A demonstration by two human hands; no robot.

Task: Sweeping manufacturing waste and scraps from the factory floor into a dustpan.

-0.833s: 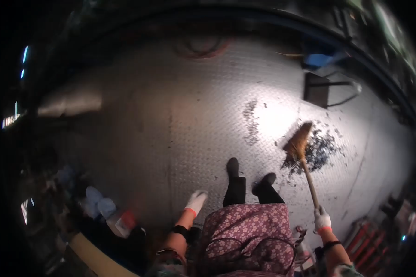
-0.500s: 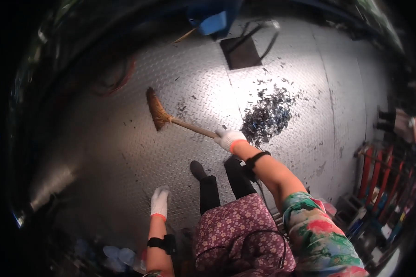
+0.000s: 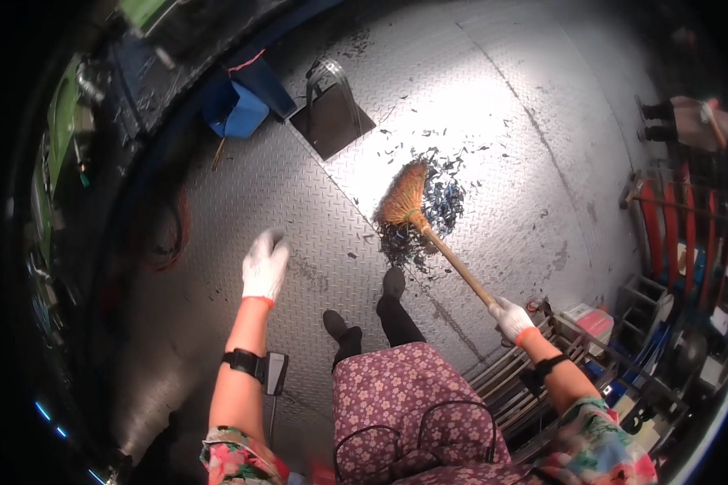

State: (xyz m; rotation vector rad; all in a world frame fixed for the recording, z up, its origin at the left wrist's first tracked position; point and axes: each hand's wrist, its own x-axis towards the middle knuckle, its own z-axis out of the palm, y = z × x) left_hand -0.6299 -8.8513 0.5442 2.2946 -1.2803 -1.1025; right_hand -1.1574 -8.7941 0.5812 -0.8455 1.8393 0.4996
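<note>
While the right hand (image 3: 512,319) holds the broom (image 3: 438,242) down on the floor (image 3: 550,242), the left hand (image 3: 264,265) is off on its own, left of and lower than the pile of dark scraps (image 3: 450,204). All places below go by that pile. Broom is at the pile itself: bristle head (image 3: 404,196) fanned out over its left side, some scraps showing past both ends, wooden handle slanting away down-right. Right grip is wrapped round the upper part of the handle, right of and below the pile. Left grip is loose, fingers slightly bent, nothing visible in it. Both hands wear white gloves with orange cuffs; dark strap on each forearm. Shoes (image 3: 336,325) are below the pile, one just beside its lower edge; floral apron (image 3: 412,384) further below. Up-left of the pile, near it: dark flat pan (image 3: 328,129) with an upright bent metal handle; beyond that, blue bin (image 3: 239,111). Well left of the pile, reddish hose (image 3: 184,230), dim. Well right of it, red bars (image 3: 681,222), with a small stepladder (image 3: 643,311) below them; slatted metal frame (image 3: 510,388) lies down-right of the pile. Another person (image 3: 692,125) stands far up-right of it, too dark to tell more. Floor is metal tread plate, brightly lit around the pile, loose bits scattered above and right of it
</note>
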